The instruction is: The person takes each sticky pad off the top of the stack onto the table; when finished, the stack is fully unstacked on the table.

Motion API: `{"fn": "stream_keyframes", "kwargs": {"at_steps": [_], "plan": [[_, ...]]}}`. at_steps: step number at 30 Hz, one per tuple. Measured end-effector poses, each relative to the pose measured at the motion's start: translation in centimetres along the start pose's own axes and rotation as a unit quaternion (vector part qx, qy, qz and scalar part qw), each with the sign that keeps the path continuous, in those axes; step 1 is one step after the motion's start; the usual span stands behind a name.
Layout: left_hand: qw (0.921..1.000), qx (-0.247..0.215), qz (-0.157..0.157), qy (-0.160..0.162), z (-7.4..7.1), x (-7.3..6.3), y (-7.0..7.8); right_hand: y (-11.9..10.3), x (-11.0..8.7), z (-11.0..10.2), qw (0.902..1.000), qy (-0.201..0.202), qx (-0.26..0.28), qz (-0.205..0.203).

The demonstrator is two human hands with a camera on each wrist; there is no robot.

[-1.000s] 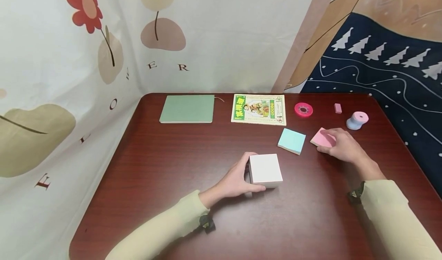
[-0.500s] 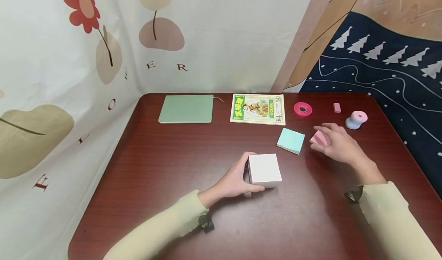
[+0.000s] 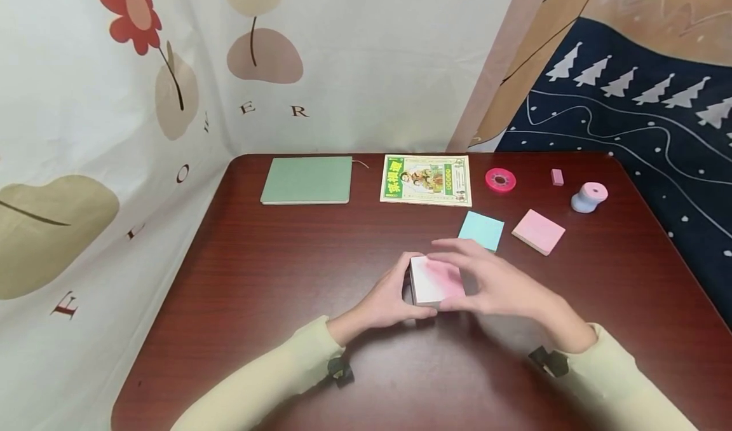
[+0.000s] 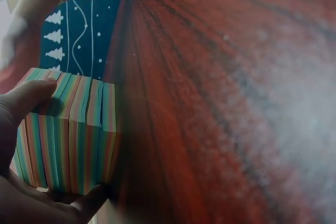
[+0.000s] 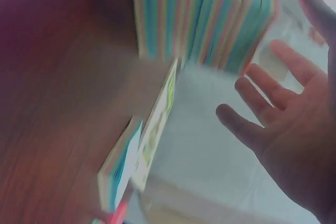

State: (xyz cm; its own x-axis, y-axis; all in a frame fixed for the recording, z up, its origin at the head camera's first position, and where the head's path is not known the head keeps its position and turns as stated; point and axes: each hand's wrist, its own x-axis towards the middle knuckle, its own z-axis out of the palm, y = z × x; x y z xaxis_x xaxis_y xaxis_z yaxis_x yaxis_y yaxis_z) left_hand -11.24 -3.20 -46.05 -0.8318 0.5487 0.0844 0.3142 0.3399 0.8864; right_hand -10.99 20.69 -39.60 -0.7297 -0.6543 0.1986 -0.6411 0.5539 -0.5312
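Note:
A thick block of sticky note pads (image 3: 426,285), striped in several colours along its sides, stands on the table. Its top looks part white, part blurred pink. My left hand (image 3: 391,296) grips the block from its left, and the left wrist view shows the thumb on one side and fingers on the opposite side of the striped stack (image 4: 65,129). Spread fingers of my right hand (image 3: 492,281) hover at the block's right and far sides; in the right wrist view that hand (image 5: 294,114) shows nothing between its fingers.
Behind lie a blue sticky pad (image 3: 481,229), a pink sticky pad (image 3: 539,232), a green notebook (image 3: 307,180) and an illustrated booklet (image 3: 426,180). Farther right are a red ring-shaped roll (image 3: 500,180), a small pink eraser-like block (image 3: 557,177) and a pink-and-blue spool-shaped thing (image 3: 589,197).
My right hand has lifted a pink sticky pad and moved left to the block, whose white top now shows pink. Another pink pad shows where it was. My left hand stays put.

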Motion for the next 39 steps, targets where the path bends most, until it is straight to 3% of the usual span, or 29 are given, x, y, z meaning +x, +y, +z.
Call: {"fn": "stream_keyframes", "kwargs": {"at_steps": [3, 8, 24, 29, 33, 39], "plan": [[1.0000, 0.009, 0.002, -0.001, 0.0, -0.1, -0.1, -1.0, 0.3, 1.1, 0.9994, -0.019, -0.011, -0.026], [0.9998, 0.018, -0.003, -0.005, 0.1, -0.1, -0.2, -1.4, 0.6, 1.8, 0.9989, -0.034, -0.023, -0.023], [1.0000, -0.002, 0.003, 0.001, 0.1, 0.1, -0.2, -1.5, 1.4, 0.3, 0.9975, -0.027, -0.059, -0.026], [1.0000, 0.008, -0.003, 0.000, 0.0, 0.1, -0.1, -0.8, 0.3, -1.2, 0.9983, -0.002, -0.057, 0.013], [0.9998, 0.011, -0.013, -0.002, 0.0, 0.0, 0.0, 1.0, -1.2, -2.7, 0.9950, 0.023, -0.064, 0.073], [0.9997, 0.018, -0.018, -0.003, 0.0, -0.1, 0.1, 5.2, -4.1, -4.8, 0.9792, 0.090, -0.062, 0.171]]}}
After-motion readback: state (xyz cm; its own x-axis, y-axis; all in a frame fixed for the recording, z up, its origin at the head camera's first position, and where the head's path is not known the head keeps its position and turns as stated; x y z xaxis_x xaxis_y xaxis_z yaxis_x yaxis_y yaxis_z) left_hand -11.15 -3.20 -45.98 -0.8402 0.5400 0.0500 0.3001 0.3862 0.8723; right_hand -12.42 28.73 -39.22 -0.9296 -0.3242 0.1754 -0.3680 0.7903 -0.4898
